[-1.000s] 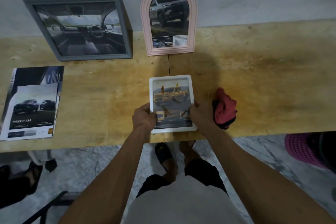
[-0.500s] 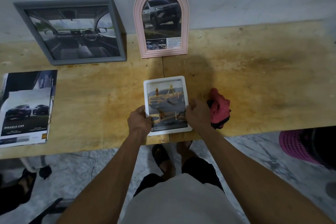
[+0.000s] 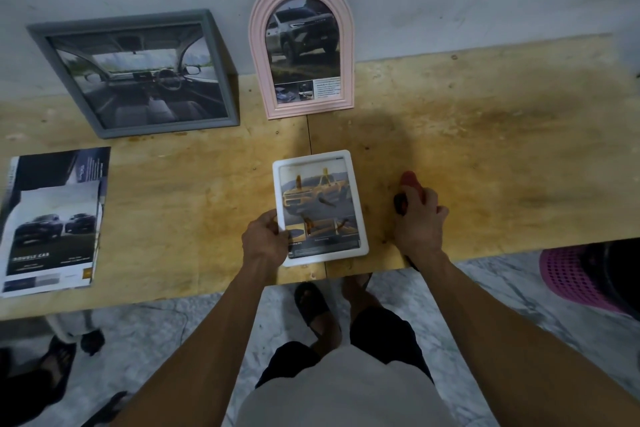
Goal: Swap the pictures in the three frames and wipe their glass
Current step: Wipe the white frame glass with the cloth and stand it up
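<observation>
The white rectangular frame (image 3: pixel 320 207) is being kept flat on the plywood tabletop (image 3: pixel 485 149), close to the near edge and about midway along it, with a yellow car print showing under its glass. Its lower left edge is being gripped by the left hand (image 3: pixel 265 242), with the thumb curled over the frame border. Just beside the frame, to the right, the red cloth (image 3: pixel 410 185) is being clutched by the right hand (image 3: pixel 420 224), its fingers curled over the bundle. At the far edge, the pink arched frame (image 3: pixel 301 45) and the grey square frame (image 3: pixel 138 73) are being propped against the wall, well apart from the hands. Car brochures (image 3: pixel 53 218) are lying stacked near the left end.
</observation>
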The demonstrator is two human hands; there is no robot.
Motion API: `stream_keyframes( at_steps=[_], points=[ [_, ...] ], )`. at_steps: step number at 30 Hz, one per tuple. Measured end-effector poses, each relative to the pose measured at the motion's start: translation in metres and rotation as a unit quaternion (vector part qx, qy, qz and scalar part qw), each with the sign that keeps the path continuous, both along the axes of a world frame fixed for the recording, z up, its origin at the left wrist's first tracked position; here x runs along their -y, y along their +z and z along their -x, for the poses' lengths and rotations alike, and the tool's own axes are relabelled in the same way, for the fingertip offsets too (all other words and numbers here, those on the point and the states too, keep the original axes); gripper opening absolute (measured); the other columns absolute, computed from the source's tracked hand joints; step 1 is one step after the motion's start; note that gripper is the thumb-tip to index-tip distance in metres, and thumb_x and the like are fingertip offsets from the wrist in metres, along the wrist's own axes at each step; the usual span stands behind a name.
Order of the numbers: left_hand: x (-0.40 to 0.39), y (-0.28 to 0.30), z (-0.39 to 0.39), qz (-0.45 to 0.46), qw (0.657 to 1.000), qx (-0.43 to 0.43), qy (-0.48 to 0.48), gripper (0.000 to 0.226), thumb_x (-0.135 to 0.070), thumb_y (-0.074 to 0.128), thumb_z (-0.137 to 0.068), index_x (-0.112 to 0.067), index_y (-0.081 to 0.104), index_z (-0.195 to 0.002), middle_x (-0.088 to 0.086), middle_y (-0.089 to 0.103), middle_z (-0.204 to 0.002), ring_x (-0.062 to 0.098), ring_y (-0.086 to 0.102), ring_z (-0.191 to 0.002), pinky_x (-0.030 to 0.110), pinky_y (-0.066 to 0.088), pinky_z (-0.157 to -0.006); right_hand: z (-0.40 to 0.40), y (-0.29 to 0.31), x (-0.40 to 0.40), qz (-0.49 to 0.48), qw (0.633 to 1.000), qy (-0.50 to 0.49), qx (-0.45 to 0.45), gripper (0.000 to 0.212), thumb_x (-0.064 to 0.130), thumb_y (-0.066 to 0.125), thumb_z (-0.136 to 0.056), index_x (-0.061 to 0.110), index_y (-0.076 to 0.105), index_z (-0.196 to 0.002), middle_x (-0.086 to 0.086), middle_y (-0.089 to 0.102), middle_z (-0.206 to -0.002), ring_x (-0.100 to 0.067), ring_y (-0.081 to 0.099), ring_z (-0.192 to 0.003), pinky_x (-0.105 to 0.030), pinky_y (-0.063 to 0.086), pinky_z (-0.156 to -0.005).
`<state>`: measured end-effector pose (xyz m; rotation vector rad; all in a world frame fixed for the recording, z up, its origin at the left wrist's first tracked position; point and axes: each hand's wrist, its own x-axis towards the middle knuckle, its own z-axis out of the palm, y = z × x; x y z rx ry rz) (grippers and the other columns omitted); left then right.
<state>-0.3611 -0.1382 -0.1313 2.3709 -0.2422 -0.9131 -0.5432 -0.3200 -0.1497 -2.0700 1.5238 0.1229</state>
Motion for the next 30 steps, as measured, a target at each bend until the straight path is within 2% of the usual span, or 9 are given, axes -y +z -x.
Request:
stream_keyframes(
  at_steps=[5,8,11,13,17,20,23,26,30],
  points=[
    [-0.003,-0.002,-0.003,0.012,0.998,0.038,-0.038,0.033,-0.012,0.059,-0.096,-0.013,0.062,-0.130,0.001,0.066,-0.090,0.018,0.059,-0.084,0.024,0.043,-0.075,-0.007,0.015,0.008,-0.005,0.990,-0.085,0.115,0.050,0.009,0.049,-0.087,0.025,0.048,-0.135,-0.008,0.051,-0.125,-0.032,0.053,-0.107,-0.042,0.050,-0.084],
    [-0.007,-0.011,-0.011,0.006,0.992,0.107,-0.061,0.038,-0.022,0.055,-0.098,-0.009,0.058,-0.134,0.014,0.067,-0.108,0.034,0.061,-0.104,0.035,0.048,-0.083,-0.019,0.028,0.007,-0.045,0.950,-0.209,0.227,0.031,0.016,0.051,-0.093,0.020,0.061,-0.122,-0.002,0.065,-0.111,-0.020,0.060,-0.092,-0.030,0.046,-0.073],
    [-0.009,-0.021,-0.015,-0.019,0.983,0.155,-0.098,0.043,-0.030,0.047,-0.100,-0.016,0.050,-0.141,0.017,0.055,-0.130,0.039,0.048,-0.121,0.051,0.046,-0.094,-0.030,0.034,0.004,-0.155,0.890,-0.284,0.321,0.035,0.027,0.075,-0.083,0.017,0.064,-0.115,-0.004,0.069,-0.106,-0.021,0.066,-0.085,-0.038,0.056,-0.070],
    [-0.010,-0.026,-0.017,-0.025,0.974,0.188,-0.122,0.043,-0.031,0.044,-0.102,-0.019,0.045,-0.143,0.014,0.050,-0.136,0.038,0.044,-0.124,0.054,0.040,-0.097,-0.037,0.036,-0.001,-0.179,0.889,-0.236,0.349,0.048,0.024,0.085,-0.074,0.014,0.062,-0.115,-0.001,0.069,-0.104,-0.020,0.068,-0.087,-0.036,0.059,-0.075],
    [-0.009,-0.042,-0.020,-0.019,0.957,0.246,-0.154,0.049,-0.043,0.029,-0.102,-0.025,0.038,-0.147,0.009,0.043,-0.144,0.033,0.036,-0.133,0.054,0.032,-0.106,-0.059,0.034,-0.012,-0.087,0.927,-0.110,0.347,0.020,0.030,0.070,-0.089,0.018,0.063,-0.103,0.001,0.068,-0.093,-0.013,0.065,-0.081,-0.028,0.052,-0.068],
    [-0.006,-0.049,-0.020,-0.033,0.956,0.246,-0.156,0.053,-0.047,0.021,-0.102,-0.029,0.031,-0.151,0.008,0.033,-0.154,0.032,0.027,-0.141,0.058,0.027,-0.110,-0.078,0.027,-0.016,-0.035,0.939,-0.071,0.334,0.020,0.032,0.059,-0.097,0.012,0.060,-0.094,0.000,0.061,-0.079,-0.010,0.056,-0.067,-0.017,0.040,-0.055],
    [-0.005,-0.054,-0.019,-0.050,0.953,0.246,-0.172,0.053,-0.048,0.018,-0.104,-0.031,0.024,-0.154,0.006,0.026,-0.158,0.032,0.020,-0.145,0.063,0.022,-0.111,-0.090,0.011,-0.015,-0.001,0.952,-0.020,0.305,0.014,0.031,0.051,-0.101,0.019,0.055,-0.098,0.005,0.058,-0.080,-0.002,0.054,-0.070,-0.009,0.037,-0.055],
    [-0.004,-0.060,-0.016,-0.068,0.953,0.239,-0.172,0.052,-0.047,0.018,-0.106,-0.035,0.018,-0.156,0.005,0.020,-0.163,0.032,0.012,-0.149,0.063,0.016,-0.114,-0.088,-0.015,-0.008,0.034,0.967,0.041,0.249,0.025,0.035,0.045,-0.102,0.014,0.056,-0.108,-0.005,0.058,-0.100,-0.022,0.056,-0.093,-0.022,0.037,-0.071],
    [-0.004,-0.063,-0.013,-0.082,0.952,0.243,-0.167,0.051,-0.048,0.016,-0.106,-0.040,0.012,-0.157,0.002,0.015,-0.165,0.030,0.007,-0.151,0.063,0.009,-0.117,-0.081,-0.031,-0.001,0.119,0.980,0.094,0.130,0.039,0.037,0.043,-0.102,0.014,0.052,-0.132,-0.012,0.041,-0.137,-0.032,0.035,-0.116,-0.032,0.031,-0.092]
  ],
)
